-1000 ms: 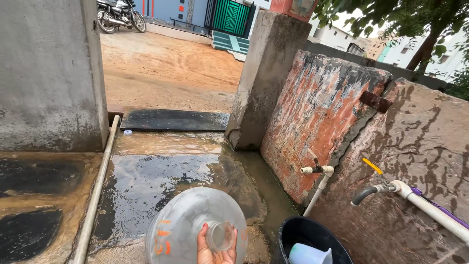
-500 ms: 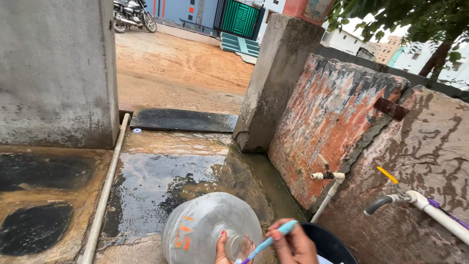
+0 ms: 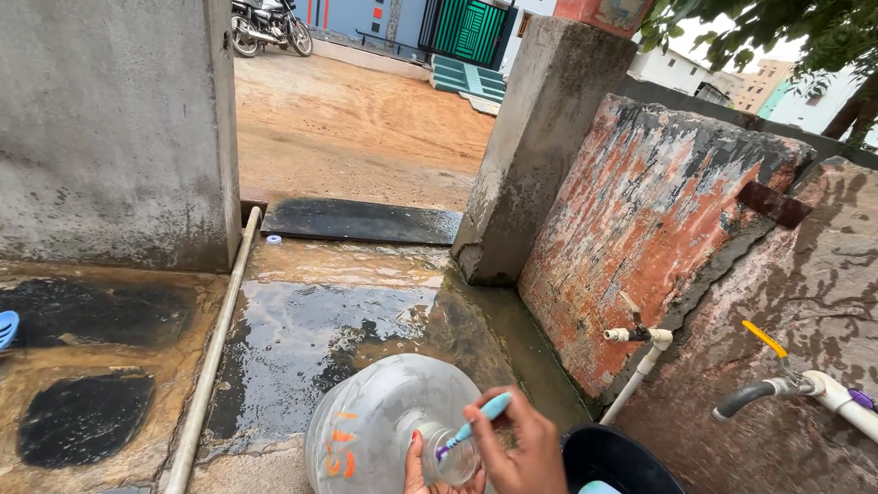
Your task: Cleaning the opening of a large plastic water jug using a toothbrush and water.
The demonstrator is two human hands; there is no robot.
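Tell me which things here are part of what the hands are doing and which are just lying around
In use:
clear water jug, held at its neck by the left hand
blue toothbrush, in the right hand, head at the jug's mouth

Lying about:
black bucket
white wall tap
yellow-handled tap
white pipe on the ground
parked motorcycle

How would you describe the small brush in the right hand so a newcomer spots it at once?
Start at the big clear water jug lying on its side at the bottom edge. At its mouth, the right hand holds a toothbrush with a light blue handle, head poked into the opening. It is the only slim blue stick there.
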